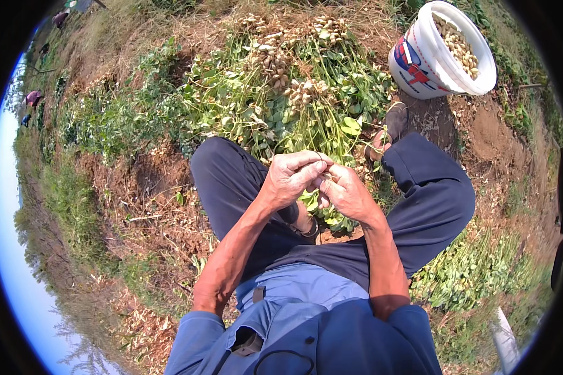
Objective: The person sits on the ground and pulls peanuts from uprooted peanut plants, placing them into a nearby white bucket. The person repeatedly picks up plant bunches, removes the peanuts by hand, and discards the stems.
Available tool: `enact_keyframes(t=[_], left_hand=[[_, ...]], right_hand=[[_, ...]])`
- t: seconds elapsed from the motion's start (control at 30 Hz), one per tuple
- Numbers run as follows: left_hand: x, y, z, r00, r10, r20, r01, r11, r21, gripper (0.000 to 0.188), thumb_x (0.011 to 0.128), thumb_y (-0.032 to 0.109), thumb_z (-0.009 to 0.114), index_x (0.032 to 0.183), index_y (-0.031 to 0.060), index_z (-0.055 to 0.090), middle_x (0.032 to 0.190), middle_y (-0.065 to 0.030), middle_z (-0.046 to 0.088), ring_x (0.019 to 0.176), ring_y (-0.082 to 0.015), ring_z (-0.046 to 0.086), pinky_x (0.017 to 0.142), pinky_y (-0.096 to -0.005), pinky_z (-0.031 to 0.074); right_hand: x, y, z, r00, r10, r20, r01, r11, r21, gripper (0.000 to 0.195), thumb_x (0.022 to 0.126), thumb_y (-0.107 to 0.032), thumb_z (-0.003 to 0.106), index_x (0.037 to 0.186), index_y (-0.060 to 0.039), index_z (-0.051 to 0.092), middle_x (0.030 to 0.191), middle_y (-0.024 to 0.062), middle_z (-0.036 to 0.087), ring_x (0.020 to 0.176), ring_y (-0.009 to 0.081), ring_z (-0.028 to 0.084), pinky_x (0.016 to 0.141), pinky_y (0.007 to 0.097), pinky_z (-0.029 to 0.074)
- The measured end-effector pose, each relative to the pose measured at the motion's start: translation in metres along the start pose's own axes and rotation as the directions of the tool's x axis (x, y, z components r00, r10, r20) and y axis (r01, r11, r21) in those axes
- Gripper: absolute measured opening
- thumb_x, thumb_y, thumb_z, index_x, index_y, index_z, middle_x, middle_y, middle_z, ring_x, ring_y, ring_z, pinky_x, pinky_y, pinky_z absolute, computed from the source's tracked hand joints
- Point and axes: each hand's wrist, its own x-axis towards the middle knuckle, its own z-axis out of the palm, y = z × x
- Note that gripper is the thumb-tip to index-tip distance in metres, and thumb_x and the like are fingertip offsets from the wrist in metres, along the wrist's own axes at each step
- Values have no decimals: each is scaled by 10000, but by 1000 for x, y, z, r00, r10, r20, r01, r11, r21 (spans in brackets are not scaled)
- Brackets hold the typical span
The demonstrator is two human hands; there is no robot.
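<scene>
Both hands meet above the crossed legs, fingertips together. My left hand [291, 178] and my right hand [345, 192] pinch something small and thin between them, perhaps a root or stem; the fingers mostly cover it. Just beyond the hands lies a heap of pulled peanut plants [309, 117], green leaves towards me and clusters of unshelled peanuts [305, 93] at the root ends. At the upper right a white plastic bucket [415, 70], leaning in view, holds many loose peanuts [457, 44].
My shoe [396, 122] rests near the bucket's base. More cut plants [474, 272] lie at the lower right. Dry soil and leaf litter [155, 187] spread on the left, with green bushes beyond. Small distant figures, perhaps people, show at the upper left edge.
</scene>
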Motion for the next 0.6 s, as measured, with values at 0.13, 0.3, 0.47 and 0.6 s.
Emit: enact_keyframes(t=[0.13, 0.3, 0.47, 0.6], left_hand=[[-2, -6, -2, 990, -130, -53, 87, 863, -498, 286, 1032, 260, 646, 868, 26, 630, 605, 21, 480, 496, -63, 426, 513, -252, 449], [1, 10, -11, 987, -158, -22, 76, 586, -807, 361, 1058, 297, 577, 770, 79, 570, 560, 34, 453, 435, -86, 385, 507, -302, 442], [-5, 64, -62, 933, 89, -349, -285, 776, -563, 314, 1084, 267, 547, 897, 27, 623, 597, 13, 479, 475, -83, 395, 551, -303, 442], [-28, 85, -136, 692, 304, -654, -446, 893, -56, 255, 1085, 213, 562, 1014, -1, 680, 671, -10, 532, 548, -93, 431, 598, -295, 469]], right_hand=[[-2, -5, 0, 997, -68, 37, 57, 970, 237, 359, 1073, -191, 572, 1362, 21, 576, 944, 28, 688, 710, 50, 596, 614, 201, 488], [5, -11, -15, 982, -187, -30, 167, 782, 601, 422, 1060, -221, 618, 1351, 79, 559, 935, 81, 680, 592, 72, 542, 588, 268, 543], [38, -80, -118, 855, -272, -442, 514, 558, 651, 368, 1059, -134, 589, 1347, 91, 552, 1014, 127, 691, 656, 121, 567, 735, 360, 549], [51, -173, -262, 725, -360, -587, 682, 253, 687, 495, 1058, -241, 600, 1371, 108, 443, 1183, 235, 631, 833, 259, 657, 892, 454, 587]])
